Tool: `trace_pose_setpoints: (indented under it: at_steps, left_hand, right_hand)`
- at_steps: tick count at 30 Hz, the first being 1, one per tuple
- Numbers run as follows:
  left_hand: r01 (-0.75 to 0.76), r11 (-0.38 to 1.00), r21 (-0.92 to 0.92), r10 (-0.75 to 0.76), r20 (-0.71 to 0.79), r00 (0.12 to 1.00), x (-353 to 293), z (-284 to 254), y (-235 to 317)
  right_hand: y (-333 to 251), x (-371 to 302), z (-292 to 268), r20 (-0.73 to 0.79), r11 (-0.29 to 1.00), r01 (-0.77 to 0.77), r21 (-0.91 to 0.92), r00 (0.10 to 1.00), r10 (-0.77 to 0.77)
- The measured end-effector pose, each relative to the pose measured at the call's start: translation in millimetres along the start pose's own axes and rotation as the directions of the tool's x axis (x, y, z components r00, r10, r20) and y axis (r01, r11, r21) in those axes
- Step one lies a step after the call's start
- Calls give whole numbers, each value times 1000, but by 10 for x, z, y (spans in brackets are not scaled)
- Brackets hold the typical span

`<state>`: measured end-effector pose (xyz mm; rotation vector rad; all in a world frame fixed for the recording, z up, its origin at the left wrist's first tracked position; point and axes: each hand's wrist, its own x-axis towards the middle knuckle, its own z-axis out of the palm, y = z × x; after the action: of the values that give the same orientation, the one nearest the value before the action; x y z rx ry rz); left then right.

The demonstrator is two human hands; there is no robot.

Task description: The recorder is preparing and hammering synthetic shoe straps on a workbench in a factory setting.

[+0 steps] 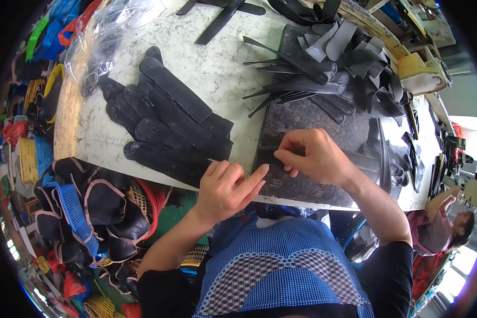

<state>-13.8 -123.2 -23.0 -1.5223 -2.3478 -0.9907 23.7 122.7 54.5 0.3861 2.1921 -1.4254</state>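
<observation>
My left hand (pixel 222 190) is at the near table edge, its index finger stretched onto a dark board (pixel 291 127) and its other fingers curled. A thin, light tip shows beside the curled fingers; what it belongs to is hidden. Over the board's near left part, my right hand (pixel 320 159) has thumb and fingers pinched together. A black strip (pixel 267 153) lies below its fingertips, and whether they grip it is unclear. Left of my hands, several black strips with rounded ends (pixel 169 111) lie overlapped in a pile. Loose black and grey pieces (pixel 350 69) are heaped on the board's far part.
Clear plastic wrap (pixel 103 45) lies at the table's far left. A yellowish machine part (pixel 421 71) stands at the far right. Below the left edge are black pieces with pink edging (pixel 108 201) and a blue basket (pixel 74 212). Another person (pixel 445 222) is at the right.
</observation>
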Motion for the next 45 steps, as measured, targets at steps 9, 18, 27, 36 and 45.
trace_pose_setpoints:
  at_steps: [9, 18, 27, 36, 45]
  left_hand:
    - [-183, 982, -48, 187, 120, 975, 316, -54, -31]
    - [-246, 966, 73, 230, 183, 956, 471, -76, 53]
    - [-273, 954, 127, 228, 286, 930, 652, -18, 127]
    - [-338, 936, -96, 341, 13, 940, 1341, -4, -150]
    - [-224, 969, 104, 214, 105, 971, 2039, 149, -1146]
  right_hand:
    - [79, -122, -68, -261, 713, -26, -701, 939, -223]
    - [504, -739, -632, -227, 965, -257, 54, 938, 262]
    - [666, -658, -467, -335, 935, -204, -289, 937, 101]
    - [260, -1184, -659, -447, 910, -80, -406, 886, -122]
    - [372, -1385, -1307, -682, 815, -301, -495, 716, -150]
